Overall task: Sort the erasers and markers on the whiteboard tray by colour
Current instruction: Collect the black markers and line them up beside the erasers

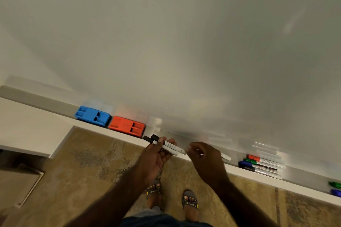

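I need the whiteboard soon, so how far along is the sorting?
Partly done. The blue eraser and red eraser sit side by side on the tray. The left hand holds two black markers; the right hand hovers beside them. The mixed marker pile and two markers at the far right remain unsorted.

- A single wide-angle view is taken from head height, tilted steeply forward and down.
- The whiteboard (pixel 184 42) is faced at close range, filling the frame toward 12 o'clock.
- The tray (pixel 114 132) is crossed from 9 to 4 o'clock.
- The floor (pixel 88 171) is seen toward 6 o'clock.
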A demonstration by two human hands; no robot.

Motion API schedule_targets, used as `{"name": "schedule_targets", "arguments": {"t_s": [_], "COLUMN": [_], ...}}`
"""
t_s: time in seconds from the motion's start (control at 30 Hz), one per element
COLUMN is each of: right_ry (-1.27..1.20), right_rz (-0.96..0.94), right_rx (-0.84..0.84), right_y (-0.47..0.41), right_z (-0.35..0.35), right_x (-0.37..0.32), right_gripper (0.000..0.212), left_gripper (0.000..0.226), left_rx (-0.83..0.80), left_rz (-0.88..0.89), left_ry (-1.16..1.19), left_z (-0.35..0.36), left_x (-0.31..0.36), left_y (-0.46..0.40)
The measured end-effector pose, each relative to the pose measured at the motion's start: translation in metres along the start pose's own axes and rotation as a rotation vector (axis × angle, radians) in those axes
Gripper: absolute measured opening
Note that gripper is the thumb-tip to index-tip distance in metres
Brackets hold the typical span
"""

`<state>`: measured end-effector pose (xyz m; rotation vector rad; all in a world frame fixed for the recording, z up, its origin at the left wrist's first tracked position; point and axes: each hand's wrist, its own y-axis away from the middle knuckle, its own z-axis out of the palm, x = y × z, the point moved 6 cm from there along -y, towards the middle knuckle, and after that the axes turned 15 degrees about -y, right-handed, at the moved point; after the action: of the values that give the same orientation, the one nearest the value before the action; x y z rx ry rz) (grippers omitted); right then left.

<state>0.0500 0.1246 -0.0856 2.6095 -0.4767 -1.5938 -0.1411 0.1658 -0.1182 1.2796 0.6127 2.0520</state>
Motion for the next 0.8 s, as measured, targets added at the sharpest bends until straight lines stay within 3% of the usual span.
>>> {"name": "schedule_targets", "arguments": {"t_s": [0.2,0.3,0.43,0.53,0.67,0.8], "right_ry": [-0.998,-1.136,-1.087,-0.952,-0.771,-0.422], "right_rz": [0.448,0.550,0.574,0.556,0.477,0.298], "right_rx": [-0.106,-0.060,0.045,0.091,0.050,0.017], "right_y": [-0.016,-0.023,-0.031,-0.039,-0.045,-0.053], "right_z": [0.057,0.072,0.069,0.062,0.061,0.060], "right_x": [0.001,0.005,0.012,0.018,0.018,0.006], "right_gripper": [0.021,0.026,0.022,0.026,0.027,0.019], "left_gripper": [0.022,0.023,0.027,0.025,0.031,0.045], "left_rx": [-0.017,0.002,0.079,0.261,0.497,0.429], "left_rz": [0.054,0.055,0.026,0.051,0.256,0.446], "left_ry": [0.018,0.016,-0.162,-0.462,-1.033,-1.340], "left_z": [0.006,0.006,-0.002,-0.024,-0.051,-0.042], "left_x": [0.002,0.003,0.007,0.022,0.053,0.062], "left_y": [-0.012,-0.020,-0.018,-0.006,0.016,0.011]}}
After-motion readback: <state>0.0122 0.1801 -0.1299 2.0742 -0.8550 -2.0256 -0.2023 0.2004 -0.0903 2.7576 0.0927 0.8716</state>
